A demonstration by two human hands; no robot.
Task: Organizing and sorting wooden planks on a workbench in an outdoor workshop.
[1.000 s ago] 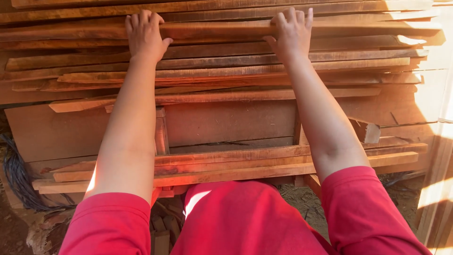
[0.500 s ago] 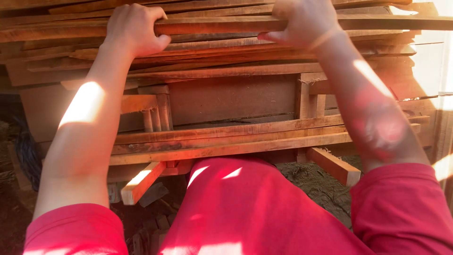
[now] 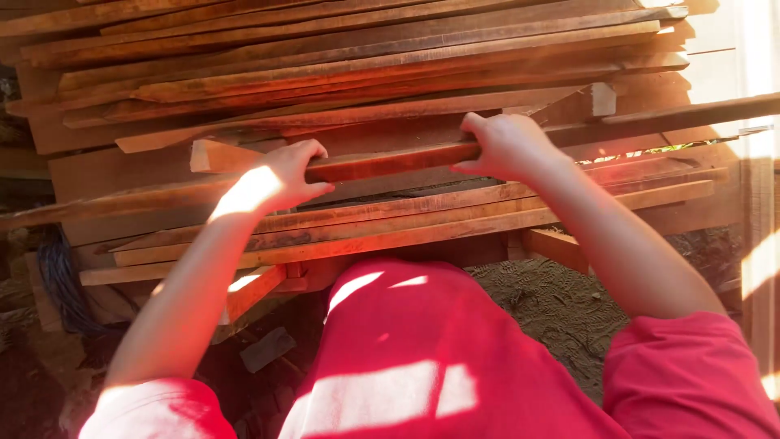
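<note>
Clearly, from the head view, I had both hands on one reddish wooden plank [image 3: 390,162] lying crosswise at the front of the lumber stack [image 3: 366,57]. My left hand [image 3: 284,175] was clenched round it near its left end, my right hand [image 3: 504,146] clamped further along. As I judged it, the plank was gripped and part-way clear of the pile, but not yet free; lower boards [image 3: 406,219] lay just beneath, above sawdust-strewn ground [image 3: 552,301].
</note>
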